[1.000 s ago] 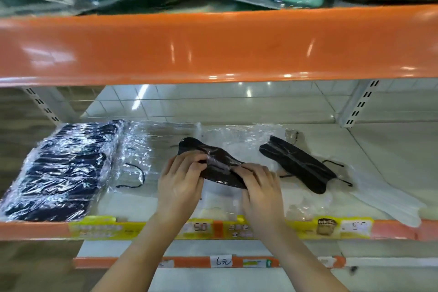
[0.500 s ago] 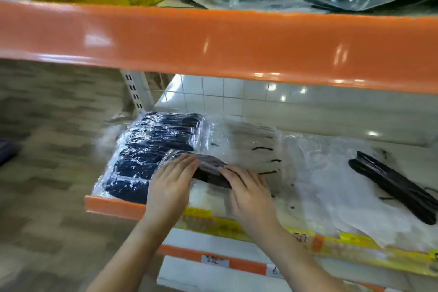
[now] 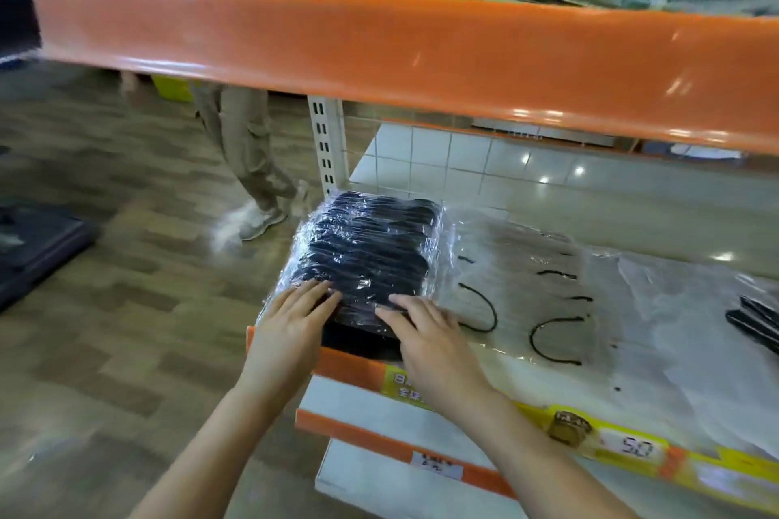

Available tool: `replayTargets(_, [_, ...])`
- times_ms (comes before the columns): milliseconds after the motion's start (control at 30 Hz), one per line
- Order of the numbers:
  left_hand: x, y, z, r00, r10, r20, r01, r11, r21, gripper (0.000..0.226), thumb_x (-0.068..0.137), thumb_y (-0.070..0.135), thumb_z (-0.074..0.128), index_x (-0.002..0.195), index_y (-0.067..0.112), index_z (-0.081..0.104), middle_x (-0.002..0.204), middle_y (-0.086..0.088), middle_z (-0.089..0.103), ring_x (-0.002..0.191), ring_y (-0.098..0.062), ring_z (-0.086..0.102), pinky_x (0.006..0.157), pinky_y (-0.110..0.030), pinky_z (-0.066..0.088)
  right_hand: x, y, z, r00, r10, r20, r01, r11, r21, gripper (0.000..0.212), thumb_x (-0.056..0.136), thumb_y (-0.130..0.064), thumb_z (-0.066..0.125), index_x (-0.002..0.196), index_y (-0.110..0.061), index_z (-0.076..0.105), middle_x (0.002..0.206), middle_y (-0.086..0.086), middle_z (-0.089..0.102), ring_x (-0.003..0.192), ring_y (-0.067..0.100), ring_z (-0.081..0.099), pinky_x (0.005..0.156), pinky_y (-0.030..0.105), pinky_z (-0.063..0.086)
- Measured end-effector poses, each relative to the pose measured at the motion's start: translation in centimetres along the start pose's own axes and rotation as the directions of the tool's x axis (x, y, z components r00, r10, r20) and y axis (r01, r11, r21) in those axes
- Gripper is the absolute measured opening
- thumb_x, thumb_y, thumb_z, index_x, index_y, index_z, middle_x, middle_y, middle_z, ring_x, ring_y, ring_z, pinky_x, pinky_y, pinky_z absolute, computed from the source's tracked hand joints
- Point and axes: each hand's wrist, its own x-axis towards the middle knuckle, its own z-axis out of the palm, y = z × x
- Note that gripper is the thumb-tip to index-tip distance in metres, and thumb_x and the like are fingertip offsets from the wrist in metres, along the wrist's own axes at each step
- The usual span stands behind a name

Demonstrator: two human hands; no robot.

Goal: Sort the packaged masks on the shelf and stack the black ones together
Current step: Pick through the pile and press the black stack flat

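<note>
1. we see the black stack (image 3: 371, 253) of wrapped masks at the left end of the shelf (image 3: 497, 405), by the upright (image 3: 326, 143).
2. our left hand (image 3: 291, 329) lies flat on the stack's near left corner, fingers straight and close together.
3. our right hand (image 3: 425, 333) presses the near right part, fingers straight and slightly spread.
4. between the hands a black mask (image 3: 358, 333) sits on the front of the stack, partly hidden.
5. clear packs (image 3: 527, 287) with black loops lie just right of the stack; another black mask (image 3: 758, 324) lies at the far right.
6. a person's legs (image 3: 248, 156) show behind the shelf on the floor.
</note>
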Motion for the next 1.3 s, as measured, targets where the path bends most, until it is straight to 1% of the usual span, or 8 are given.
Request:
replayTargets(100, [-0.2,0.1,-0.1,0.983,-0.081,0.167,0.078,0.997,0.021,0.047,0.078,0.02,0.037,0.108,0.018,0.073,0.115,-0.005,0.069,0.105,-0.024,0.066,0.092,-0.034,0.046,0.1,0.1,0.5,0.998,-0.001,0.061,0.001,1.0,-0.003,0.04,0.084,-0.02,0.057,0.125,-0.019,0.06,0.127,0.003,0.059,0.11,0.023,0.061,0.093,0.038,0.048])
replayTargets(200, [-0.5,0.4,-0.6,0.957,-0.139,0.253,0.145,0.989,-0.003,0.045,0.082,0.036,0.039,0.106,0.022,0.073,0.114,-0.001,0.069,0.103,-0.021,0.067,0.085,-0.033,0.052,0.1,0.0,0.7,0.984,0.006,0.18,-0.006,1.0,-0.002,0.054,0.093,-0.045,0.026,0.135,-0.022,0.052,0.144,0.003,0.047,0.13,0.021,0.047,0.109,0.041,0.031])
replayTargets(333, [-0.8,0.6,-0.8,0.958,-0.16,0.237,0.161,0.987,0.013,0.049,0.085,0.053,0.038,0.105,0.025,0.073,0.113,0.001,0.07,0.106,-0.018,0.065,0.086,-0.036,0.052,-0.1,-0.1,0.7,0.977,-0.006,0.212,0.009,1.0,-0.014,0.063,0.098,-0.056,0.012,0.136,-0.025,0.052,0.147,0.002,0.043,0.136,0.019,0.04,0.114,0.041,0.021])
replayTargets(500, [-0.9,0.8,-1.1,0.96,-0.223,0.171,0.22,0.975,0.036,0.042,0.089,0.041,0.036,0.086,0.023,0.073,0.099,0.003,0.072,0.094,-0.02,0.069,0.073,-0.034,0.053,-0.5,0.2,0.3,0.956,-0.134,0.259,0.104,0.986,0.127,0.074,0.088,-0.066,0.003,0.136,-0.034,0.049,0.155,-0.003,0.029,0.144,0.016,0.021,0.115,0.034,0.0])
replayTargets(667, [-0.7,1.7,-0.7,0.95,-0.264,0.168,0.253,0.964,0.088,0.037,0.085,0.033,0.036,0.08,0.017,0.069,0.086,0.0,0.069,0.08,-0.027,0.067,0.063,-0.036,0.05,-1.0,0.4,-0.1,0.973,-0.143,0.184,0.106,0.975,0.195,0.06,0.097,-0.059,0.015,0.129,-0.03,0.058,0.151,-0.003,0.037,0.138,0.016,0.032,0.113,0.034,0.015])
replayTargets(833, [-0.3,5.2,0.0,0.992,-0.125,0.011,0.125,0.992,-0.022,0.035,0.087,0.023,0.039,0.095,0.009,0.07,0.098,-0.008,0.069,0.087,-0.031,0.066,0.067,-0.039,0.053,-2.6,1.7,-1.8,0.998,-0.029,0.048,0.016,0.963,0.27,0.04,0.097,-0.041,0.035,0.121,-0.026,0.063,0.138,-0.003,0.052,0.125,0.014,0.045,0.103,0.03,0.034])
replayTargets(1133, [2.4,17.9,2.6,0.985,0.16,-0.067,-0.171,0.959,-0.227,0.025,0.079,0.007,0.054,0.099,0.008,0.067,0.102,-0.008,0.066,0.093,-0.028,0.063,0.07,-0.04,0.054,-10.3,10.2,-4.7,0.973,0.185,-0.139,-0.162,0.973,0.162,0.027,0.094,-0.036,0.041,0.105,-0.033,0.065,0.118,-0.013,0.058,0.106,0.005,0.049,0.087,0.025,0.047])
replayTargets(1300, [4.3,25.8,3.2,0.986,0.162,-0.049,-0.169,0.924,-0.343,0.022,0.079,0.015,0.048,0.096,0.014,0.062,0.097,-0.004,0.066,0.088,-0.026,0.061,0.068,-0.035,0.054,-15.2,15.6,-6.8,0.932,0.28,-0.231,-0.256,0.958,0.129,0.023,0.091,-0.034,0.045,0.103,-0.031,0.065,0.114,-0.012,0.06,0.101,0.011,0.058,0.08,0.03,0.048])
